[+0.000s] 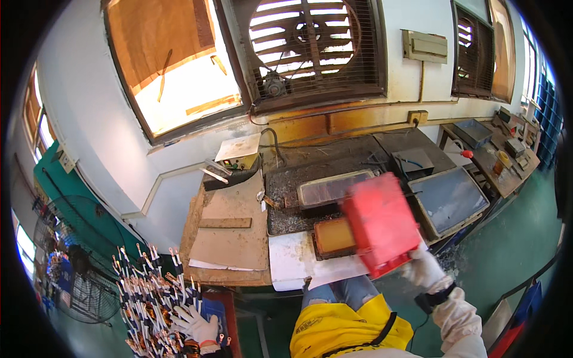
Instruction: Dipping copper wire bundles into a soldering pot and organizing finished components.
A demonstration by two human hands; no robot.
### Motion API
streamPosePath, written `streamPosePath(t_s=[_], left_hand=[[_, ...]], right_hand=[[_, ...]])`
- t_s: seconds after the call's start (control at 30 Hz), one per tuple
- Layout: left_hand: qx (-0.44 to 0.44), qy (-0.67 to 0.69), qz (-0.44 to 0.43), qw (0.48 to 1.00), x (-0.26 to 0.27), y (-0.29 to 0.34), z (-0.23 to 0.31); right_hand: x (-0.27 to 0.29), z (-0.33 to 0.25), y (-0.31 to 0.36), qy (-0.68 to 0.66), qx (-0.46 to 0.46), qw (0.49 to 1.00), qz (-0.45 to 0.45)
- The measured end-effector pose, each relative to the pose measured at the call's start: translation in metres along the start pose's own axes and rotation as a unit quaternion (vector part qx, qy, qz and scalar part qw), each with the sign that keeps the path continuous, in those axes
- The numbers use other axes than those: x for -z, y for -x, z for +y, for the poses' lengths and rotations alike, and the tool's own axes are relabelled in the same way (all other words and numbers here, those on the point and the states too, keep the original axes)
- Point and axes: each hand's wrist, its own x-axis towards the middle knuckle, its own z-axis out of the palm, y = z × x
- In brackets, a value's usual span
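My right hand (pixel 425 269), in a white glove, grips the edge of a red plastic bin (pixel 382 224). The bin is tilted, smeared by motion, and held over the front of the workbench. At lower left my gloved left hand (pixel 196 326) lies with fingers spread on a dense heap of wire leads (pixel 149 292), white and black with copper lugs at their ends. Some copper windings show among the leads. Partly behind the bin sits a shallow tray of amber material (pixel 334 237). Farther back is a long rectangular pot (pixel 334 190) with a grey surface.
Cardboard (pixel 230 232) with a wooden strip covers the bench's left side, below a small control box (pixel 237 156). A wide grey-topped tray (pixel 450 200) stands at right. A side table (pixel 495 161) carries tools. A large fan (pixel 304 36) fills the wall opening; a caged fan (pixel 77 286) stands at left.
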Motion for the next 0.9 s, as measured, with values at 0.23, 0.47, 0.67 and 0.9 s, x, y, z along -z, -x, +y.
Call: streamPosePath(t_s=[0.23, 0.47, 0.67, 0.9], left_hand=[[0.014, -0.012, -0.021, 1.000, 0.006, -0.002, 0.003], [0.021, -0.027, -0.045, 0.998, 0.006, -0.005, 0.007], [0.038, -0.038, -0.063, 0.997, 0.007, -0.005, 0.004], [0.033, -0.106, -0.154, 0.982, 0.016, -0.011, 0.010]], right_hand=[[0.110, -0.019, -0.006, 0.003, 0.018, 0.980, 0.197], [0.138, -0.016, -0.029, 0.006, -0.030, 0.975, 0.219], [0.113, -0.025, -0.025, 0.087, -0.049, 0.987, 0.128], [0.080, -0.164, -0.016, 0.689, -0.155, 0.705, 0.067]])
